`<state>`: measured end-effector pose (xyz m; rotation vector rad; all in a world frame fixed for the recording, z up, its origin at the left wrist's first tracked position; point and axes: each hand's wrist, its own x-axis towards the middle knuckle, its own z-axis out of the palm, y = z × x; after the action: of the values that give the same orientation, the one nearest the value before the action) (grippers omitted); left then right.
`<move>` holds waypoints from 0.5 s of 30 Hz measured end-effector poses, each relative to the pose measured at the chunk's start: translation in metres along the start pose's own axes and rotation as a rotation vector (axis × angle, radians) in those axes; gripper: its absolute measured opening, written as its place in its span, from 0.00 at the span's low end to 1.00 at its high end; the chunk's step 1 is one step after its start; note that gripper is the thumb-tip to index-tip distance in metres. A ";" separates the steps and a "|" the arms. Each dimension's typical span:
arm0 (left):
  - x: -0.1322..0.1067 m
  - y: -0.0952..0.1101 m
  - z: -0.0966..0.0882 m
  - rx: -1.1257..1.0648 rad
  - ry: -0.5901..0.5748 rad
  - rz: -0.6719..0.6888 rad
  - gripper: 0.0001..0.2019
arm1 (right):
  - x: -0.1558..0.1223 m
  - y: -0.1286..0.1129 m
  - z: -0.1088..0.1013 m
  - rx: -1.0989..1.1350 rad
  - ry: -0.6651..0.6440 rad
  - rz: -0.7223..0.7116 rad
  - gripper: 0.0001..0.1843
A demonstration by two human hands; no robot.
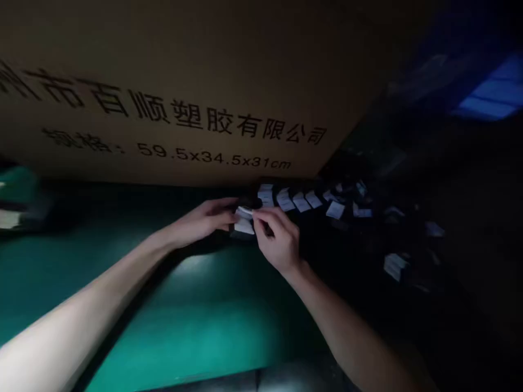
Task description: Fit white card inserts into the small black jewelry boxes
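My left hand [202, 220] and my right hand [278, 239] meet over a dark work surface. Their fingertips pinch a small white paper tag [244, 213] from either side. Just below it, a second white tag [244, 227] sits against a dark item, partly behind my fingers. A loose row of similar tags [301, 202] runs to the right, close to my right hand. More lie scattered farther right, such as a white folded stack [394, 267]. The dim light hides their fine detail.
A large cardboard box [163, 98] printed with Chinese text and dimensions stands along the back. A green mat [196, 326] spreads below my arms. A green-and-white object [16, 196] sits at the far left. Blue light [488, 92] glows at upper right.
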<state>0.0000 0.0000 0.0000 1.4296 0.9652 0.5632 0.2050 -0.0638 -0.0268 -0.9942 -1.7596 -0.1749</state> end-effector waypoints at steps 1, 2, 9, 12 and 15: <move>0.000 0.001 0.000 0.009 0.003 0.004 0.29 | 0.000 0.000 0.001 0.003 -0.003 0.008 0.08; -0.001 0.002 0.000 0.018 0.006 0.007 0.29 | -0.001 0.000 0.002 0.004 -0.008 0.018 0.08; -0.003 0.007 0.000 0.092 0.027 -0.009 0.33 | -0.002 0.001 0.004 -0.022 -0.107 0.131 0.10; -0.004 0.009 0.001 0.099 0.031 -0.010 0.33 | 0.000 0.002 0.003 -0.065 -0.134 0.135 0.12; -0.003 0.009 0.000 0.123 0.006 0.021 0.32 | 0.001 0.002 0.003 -0.100 -0.160 0.104 0.13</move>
<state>0.0007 -0.0018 0.0098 1.5492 1.0050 0.5318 0.2048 -0.0604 -0.0282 -1.1971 -1.8528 -0.1210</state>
